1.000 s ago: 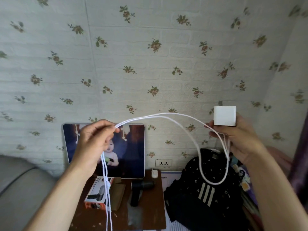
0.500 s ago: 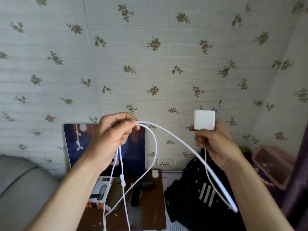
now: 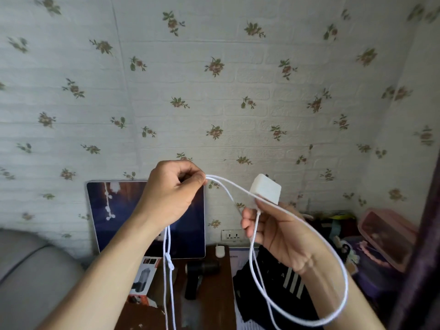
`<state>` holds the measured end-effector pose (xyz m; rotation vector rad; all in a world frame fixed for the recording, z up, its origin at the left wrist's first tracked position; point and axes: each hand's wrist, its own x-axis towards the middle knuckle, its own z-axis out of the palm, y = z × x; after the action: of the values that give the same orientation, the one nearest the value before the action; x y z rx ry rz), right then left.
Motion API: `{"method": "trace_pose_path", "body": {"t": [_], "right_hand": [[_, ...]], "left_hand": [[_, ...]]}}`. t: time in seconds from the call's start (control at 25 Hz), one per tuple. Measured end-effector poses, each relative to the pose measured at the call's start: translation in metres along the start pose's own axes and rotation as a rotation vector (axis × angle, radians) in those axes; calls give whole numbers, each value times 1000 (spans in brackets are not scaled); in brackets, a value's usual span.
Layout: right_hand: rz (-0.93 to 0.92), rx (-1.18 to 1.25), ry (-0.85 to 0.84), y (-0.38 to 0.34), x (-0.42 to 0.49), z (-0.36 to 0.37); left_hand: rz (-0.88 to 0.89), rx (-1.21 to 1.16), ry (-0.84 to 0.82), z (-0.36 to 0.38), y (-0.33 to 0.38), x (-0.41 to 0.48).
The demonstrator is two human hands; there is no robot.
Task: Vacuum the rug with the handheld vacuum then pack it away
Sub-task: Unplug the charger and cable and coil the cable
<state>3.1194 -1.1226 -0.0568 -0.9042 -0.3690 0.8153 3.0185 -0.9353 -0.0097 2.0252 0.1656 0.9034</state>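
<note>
White thin cable (image 3: 215, 179) loops now: my left hand (image 3: 171, 191), pinching it, has come near my right hand (image 3: 278, 236) gripping the white square plug (image 3: 266, 189). Black handheld vacuum (image 3: 200, 272) waits unpacked on the brown counter (image 3: 219, 294).

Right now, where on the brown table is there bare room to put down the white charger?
Bare wood lies between the handheld vacuum and the right edge of the table, and at the near edge below the vacuum box. It is crowded between box and vacuum, where the cable hangs, and rightward, where the black bag lies.
</note>
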Motion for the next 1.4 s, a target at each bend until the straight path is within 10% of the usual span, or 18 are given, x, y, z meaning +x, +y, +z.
{"method": "trace_pose_path", "body": {"t": [0.2,0.44,1.0,1.4], "right_hand": [[216,211,17,23,5,-5],[17,697,314,20,43,-33],[-101,849,740,23,92,-177],[-234,33,575,13,71,-104]], "left_hand": [[49,-119,-61,11,10,-7],[18,-406,-326,-11,13,-23],[55,-743,14,-65,-7,-9],[-1,-124,-107,-26,-21,-4]]}}
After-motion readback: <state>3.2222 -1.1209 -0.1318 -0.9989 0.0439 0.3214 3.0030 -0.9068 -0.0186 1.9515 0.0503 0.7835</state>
